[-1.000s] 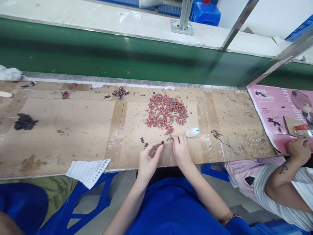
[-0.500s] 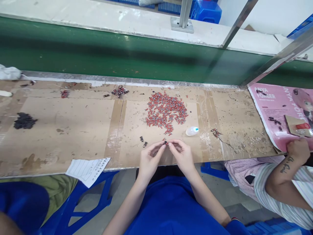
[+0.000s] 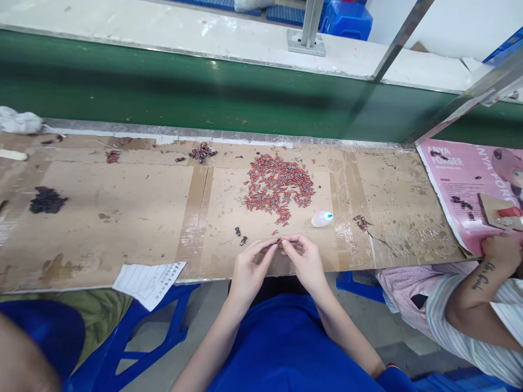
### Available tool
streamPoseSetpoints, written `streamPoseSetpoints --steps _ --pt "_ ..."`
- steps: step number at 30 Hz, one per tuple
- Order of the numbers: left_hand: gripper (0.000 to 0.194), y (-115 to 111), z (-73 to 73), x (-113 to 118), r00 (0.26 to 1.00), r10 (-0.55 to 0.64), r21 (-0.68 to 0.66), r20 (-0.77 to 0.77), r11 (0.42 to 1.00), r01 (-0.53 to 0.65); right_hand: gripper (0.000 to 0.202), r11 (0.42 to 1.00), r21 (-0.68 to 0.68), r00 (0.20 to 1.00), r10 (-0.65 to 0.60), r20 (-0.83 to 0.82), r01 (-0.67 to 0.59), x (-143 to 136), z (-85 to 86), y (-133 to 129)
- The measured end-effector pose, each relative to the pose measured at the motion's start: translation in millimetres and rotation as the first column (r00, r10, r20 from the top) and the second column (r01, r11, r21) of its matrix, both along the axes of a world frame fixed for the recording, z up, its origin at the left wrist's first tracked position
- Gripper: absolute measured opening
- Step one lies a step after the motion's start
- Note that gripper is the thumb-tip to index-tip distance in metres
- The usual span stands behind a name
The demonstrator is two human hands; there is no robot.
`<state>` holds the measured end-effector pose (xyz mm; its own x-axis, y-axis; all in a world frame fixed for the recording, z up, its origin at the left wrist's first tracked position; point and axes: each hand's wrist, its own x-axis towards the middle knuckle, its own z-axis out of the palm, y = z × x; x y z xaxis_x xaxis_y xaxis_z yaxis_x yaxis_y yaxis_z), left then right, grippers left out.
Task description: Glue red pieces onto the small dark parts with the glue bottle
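Note:
My left hand (image 3: 252,265) and my right hand (image 3: 303,258) meet fingertip to fingertip over the front edge of the cardboard-covered bench. Between them they pinch a small black-and-red part (image 3: 279,241); fingers cover most of it, so its exact kind does not show. Just beyond my hands spreads a big pile of small red parts with metallic ends (image 3: 280,185). A few black pieces (image 3: 241,236) lie left of my fingertips. To the right rests a small translucent bottle with a blue tip (image 3: 322,219), on its side.
A dark heap of black pieces (image 3: 47,200) lies far left, and a paper sheet (image 3: 149,283) overhangs the front edge. A green belt (image 3: 204,98) runs behind the bench. At right, a co-worker's hand (image 3: 503,251) is beside a pink poster (image 3: 453,190); another person sits at left.
Less of the black on the pinched part shows between my fingertips now. My hands stay nearly in place, and the whole view has shifted slightly.

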<state>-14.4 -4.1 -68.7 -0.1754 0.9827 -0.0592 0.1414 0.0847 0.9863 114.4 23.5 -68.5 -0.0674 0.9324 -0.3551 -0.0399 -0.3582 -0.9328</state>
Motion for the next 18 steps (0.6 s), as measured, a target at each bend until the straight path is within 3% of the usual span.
streamPoseSetpoints --steps 7,15,18 --pt "0.020 1 5.8 1 0.994 0.001 0.037 -0.111 0.999 0.004 0.029 1.000 0.011 1.000 0.002 0.023 -0.002 -3 3.2 -3" --pt "0.022 3 3.7 -2 0.993 -0.063 -0.095 0.098 0.993 0.072 0.026 0.979 0.040 0.978 0.201 -0.056 -0.199 14 8.0 6" --pt "0.022 3 6.6 -1 0.994 -0.066 -0.089 0.090 0.993 0.074 0.024 0.976 0.075 0.979 0.204 0.008 -0.204 18 10.5 5"
